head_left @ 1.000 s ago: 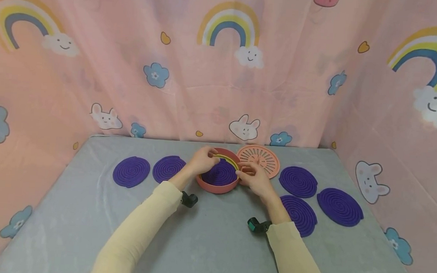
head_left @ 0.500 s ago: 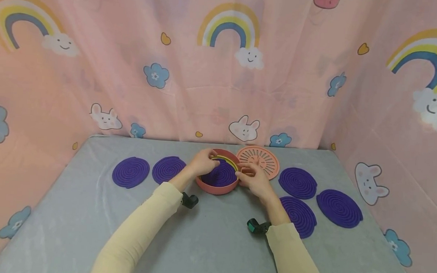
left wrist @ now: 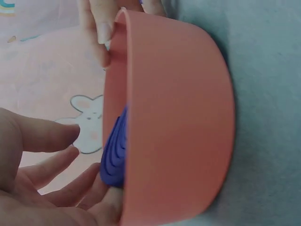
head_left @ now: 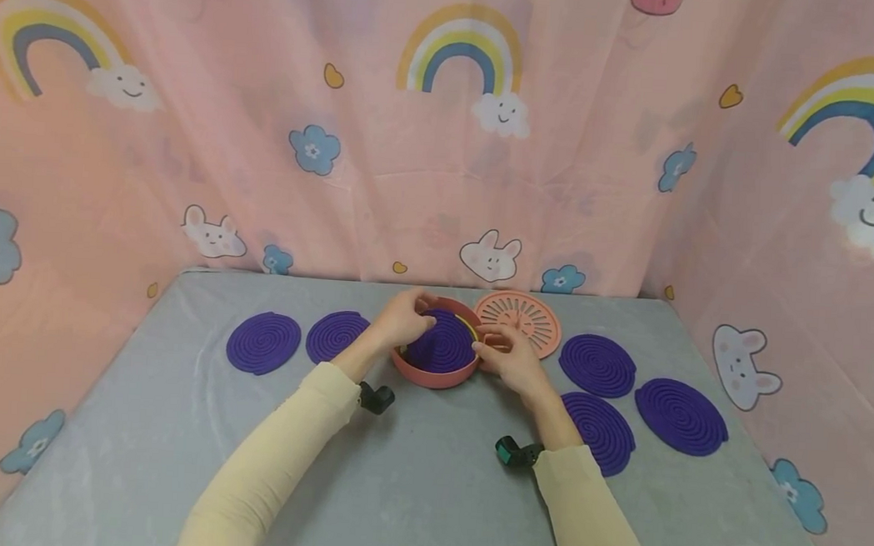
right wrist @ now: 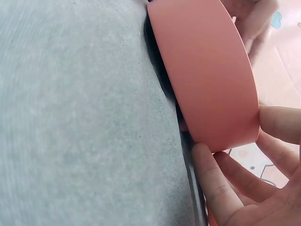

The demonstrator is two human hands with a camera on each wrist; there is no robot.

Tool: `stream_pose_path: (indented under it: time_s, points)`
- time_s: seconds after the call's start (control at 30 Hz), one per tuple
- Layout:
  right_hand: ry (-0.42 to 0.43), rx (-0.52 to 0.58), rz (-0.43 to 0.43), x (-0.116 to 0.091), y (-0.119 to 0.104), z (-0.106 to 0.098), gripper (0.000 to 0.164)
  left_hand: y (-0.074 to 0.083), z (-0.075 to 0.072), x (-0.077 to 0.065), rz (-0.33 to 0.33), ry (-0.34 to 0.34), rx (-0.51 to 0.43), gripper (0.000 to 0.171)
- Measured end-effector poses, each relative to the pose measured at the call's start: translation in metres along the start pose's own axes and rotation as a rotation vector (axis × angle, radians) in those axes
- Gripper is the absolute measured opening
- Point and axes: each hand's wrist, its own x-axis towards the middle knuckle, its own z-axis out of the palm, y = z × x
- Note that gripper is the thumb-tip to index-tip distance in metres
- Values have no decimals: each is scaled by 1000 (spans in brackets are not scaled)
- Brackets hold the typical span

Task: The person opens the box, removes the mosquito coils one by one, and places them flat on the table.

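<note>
A round pink mosquito coil box (head_left: 434, 380) stands near the back middle of the table. Inside lies a purple spiral mosquito coil (head_left: 442, 342), with a strip of yellow (head_left: 469, 328) showing along its right edge. My left hand (head_left: 404, 319) reaches over the box's left rim. In the left wrist view its fingers (left wrist: 77, 186) touch the raised edge of the coil (left wrist: 114, 157), while the thumb stays apart from it. My right hand (head_left: 507, 354) holds the box's right wall (right wrist: 207, 75); one finger lies low by its base.
A slotted orange lid (head_left: 546, 328) lies just behind the right hand. More purple coils lie flat on both sides: a left one (head_left: 263, 342), one beside the left wrist (head_left: 334, 336), and three on the right (head_left: 598, 365). A pink patterned curtain (head_left: 442, 181) hangs behind the grey-covered table (head_left: 424, 489).
The coil in the box has shifted up and back, covering more of the yellow. My left hand has moved slightly left with it. The right hand keeps its place.
</note>
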Motion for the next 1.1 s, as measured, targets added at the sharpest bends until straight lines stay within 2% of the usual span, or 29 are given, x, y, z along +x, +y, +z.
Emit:
stream_pose_path:
  time_s: [0.2,0.53,0.77,0.9,1.1]
  points:
    - [-5,-7,-4,-1,0,-1,42,-10,0,0,12,-4,-25,36]
    - [-7,-8,-7,0,0,-1,42,-13,1,2,-45,-63,-48,27]
    - [-4,-20,-5,-1,1,-2,42,-13,0,0,7,-73,-35,25]
    - [-5,-23,-5,-1,1,-1,42,-15,-1,0,12,-86,-62,24]
    - [0,1,-7,0,1,-1,41,-18,-5,-1,24,-88,-54,23]
